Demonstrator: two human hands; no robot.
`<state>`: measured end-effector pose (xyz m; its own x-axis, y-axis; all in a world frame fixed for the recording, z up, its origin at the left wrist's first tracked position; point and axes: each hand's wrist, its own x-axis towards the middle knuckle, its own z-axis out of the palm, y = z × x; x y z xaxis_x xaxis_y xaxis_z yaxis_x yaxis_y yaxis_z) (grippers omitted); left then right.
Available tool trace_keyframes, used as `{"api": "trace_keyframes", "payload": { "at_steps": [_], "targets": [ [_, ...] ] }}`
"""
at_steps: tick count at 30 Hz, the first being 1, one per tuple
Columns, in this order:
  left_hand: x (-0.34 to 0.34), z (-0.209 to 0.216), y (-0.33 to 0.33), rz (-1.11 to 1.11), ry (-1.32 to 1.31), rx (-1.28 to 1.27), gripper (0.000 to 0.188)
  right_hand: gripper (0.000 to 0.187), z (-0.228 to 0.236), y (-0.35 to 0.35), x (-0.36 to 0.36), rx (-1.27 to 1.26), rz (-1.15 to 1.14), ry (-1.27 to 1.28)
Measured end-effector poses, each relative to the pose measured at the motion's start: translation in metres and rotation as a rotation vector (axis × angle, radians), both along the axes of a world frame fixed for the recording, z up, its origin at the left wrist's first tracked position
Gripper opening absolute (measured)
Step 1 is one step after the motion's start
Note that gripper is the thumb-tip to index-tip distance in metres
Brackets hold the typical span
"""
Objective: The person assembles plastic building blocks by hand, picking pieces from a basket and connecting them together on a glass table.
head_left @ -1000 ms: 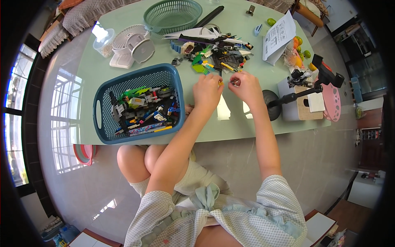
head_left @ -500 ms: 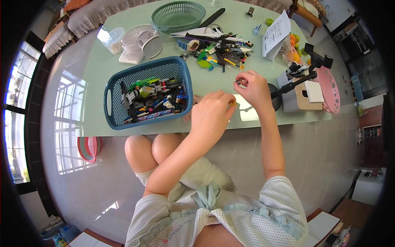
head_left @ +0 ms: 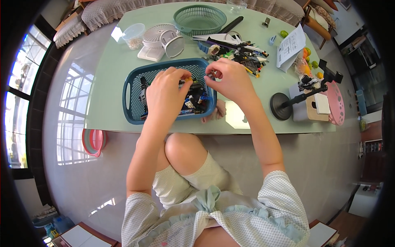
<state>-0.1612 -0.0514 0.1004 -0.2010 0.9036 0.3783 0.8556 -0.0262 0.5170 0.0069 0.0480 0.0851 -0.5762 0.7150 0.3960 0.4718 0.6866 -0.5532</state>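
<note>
Two hands above one blue basket (head_left: 135,88) on one pale green table (head_left: 107,111): over the opening, the left hand (head_left: 166,88), pinched on one small yellow piece (head_left: 189,79); by the right rim, the right hand (head_left: 231,80), thumb and fingers closed around one tiny dark piece (head_left: 213,74) (exact shape hard to make out). In the basket, one heap of building pieces (head_left: 190,103), too jumbled to count and half hidden behind the left hand. Beyond the right hand, and partly screened by it, one loose pile (head_left: 242,55), equally beyond counting. Farther back, one green basket (head_left: 200,20), one white fan (head_left: 158,35), one clear tub (head_left: 133,36) with small, unidentifiable contents and, at the upper edge, one clear bowl (head_left: 236,6). At right, one printed sheet (head_left: 291,47) (part of the fruit behind it hidden, so no sure tally), one black stand (head_left: 281,106), one grey box (head_left: 302,110) and one pink holed tray (head_left: 336,105), partly blocked by the box. On the floor, one red basin (head_left: 94,142).
</note>
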Motion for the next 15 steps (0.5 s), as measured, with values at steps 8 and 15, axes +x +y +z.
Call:
{"api": "trace_keyframes", "payload": {
  "at_steps": [8,15],
  "targets": [
    [-0.025,-0.017,0.056,-0.135,0.222,-0.081,0.015,0.011,-0.019,0.020,-0.026,0.253,0.023,-0.153],
    [-0.025,-0.030,0.068,-0.177,0.206,-0.065,0.020,0.013,-0.025,0.028,-0.025,0.344,0.053,-0.073]
  ]
}}
